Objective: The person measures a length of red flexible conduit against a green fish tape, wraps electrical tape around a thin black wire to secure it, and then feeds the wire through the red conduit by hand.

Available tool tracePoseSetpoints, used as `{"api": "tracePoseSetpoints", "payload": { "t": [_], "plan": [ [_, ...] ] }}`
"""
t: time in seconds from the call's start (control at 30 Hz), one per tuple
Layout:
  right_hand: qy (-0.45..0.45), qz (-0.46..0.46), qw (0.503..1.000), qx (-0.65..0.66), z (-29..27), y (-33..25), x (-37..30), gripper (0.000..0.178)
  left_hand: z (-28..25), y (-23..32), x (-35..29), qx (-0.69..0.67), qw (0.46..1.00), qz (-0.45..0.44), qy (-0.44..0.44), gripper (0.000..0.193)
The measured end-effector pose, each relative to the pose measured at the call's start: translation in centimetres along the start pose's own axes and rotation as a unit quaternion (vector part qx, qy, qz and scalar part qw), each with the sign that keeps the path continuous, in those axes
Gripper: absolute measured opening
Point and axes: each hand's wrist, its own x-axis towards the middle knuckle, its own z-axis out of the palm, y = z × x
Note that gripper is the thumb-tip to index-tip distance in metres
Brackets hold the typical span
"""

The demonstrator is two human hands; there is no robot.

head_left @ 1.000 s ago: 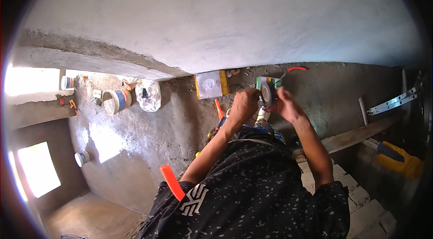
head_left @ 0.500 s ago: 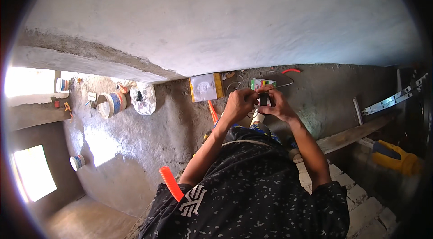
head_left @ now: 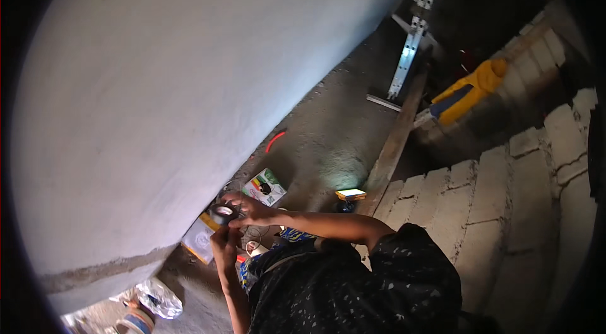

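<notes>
My right hand [head_left: 252, 210] grips a roll of black tape [head_left: 223, 213], whose pale core faces up. Just below the roll, my left hand [head_left: 224, 243] is closed with its fingertips pinched near the tape. What those fingers pinch is too small to make out. A thin, pale wire [head_left: 254, 234] loops beside my hands, over my lap. Past my right hand, a green and white box [head_left: 265, 187] lies on the floor. A yellow-edged packet [head_left: 200, 237] sits beyond my left hand, by the wall.
A lit work lamp [head_left: 351, 194] stands near a long plank [head_left: 394, 138]. Block wall [head_left: 442, 208] rises on the right, with a yellow garment [head_left: 470, 94] on it. Farther off are a metal ladder [head_left: 413, 37] and a red tube piece [head_left: 274, 140]. A plastic bag [head_left: 160, 298] and bucket [head_left: 136, 321] lie lower left.
My view has swung to the right, so the ladder and block wall show more and my hands sit lower left. The tape roll remains in my right hand, its core now facing up.
</notes>
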Motion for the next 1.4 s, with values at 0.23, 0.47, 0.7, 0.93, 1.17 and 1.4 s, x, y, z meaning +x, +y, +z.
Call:
{"api": "tracePoseSetpoints", "payload": {
  "t": [0.23,0.47,0.7,0.93,1.17,1.4],
  "plan": [
    [-0.15,0.075,0.986,0.006,-3.2,-2.4,0.2,0.071,-0.6,0.3,2.7,-0.074,0.996,-0.037,-0.046,0.029],
    [-0.167,0.026,0.985,-0.023,-0.9,2.2,1.9,0.065,-3.7,-1.4,2.0,-0.075,0.994,-0.075,-0.029,0.029],
    [-0.17,0.025,0.963,-0.208,-2.2,-2.2,1.4,0.054,-0.7,-2.4,3.1,-0.089,0.994,0.038,0.057,0.036],
    [-0.288,0.068,0.923,-0.246,-0.6,-2.4,2.7,0.061,-2.7,-6.0,3.2,-0.007,0.994,-0.034,0.108,0.029],
    [-0.29,0.16,0.942,-0.053,1.2,-1.3,3.6,0.052,-3.4,-7.6,3.3,0.02,0.988,0.03,0.151,0.029],
    [-0.361,0.134,0.92,-0.075,3.9,-1.7,3.1,0.049,-6.8,-8.6,1.5,0.003,0.999,-0.019,0.049,0.035]
  ]
}}
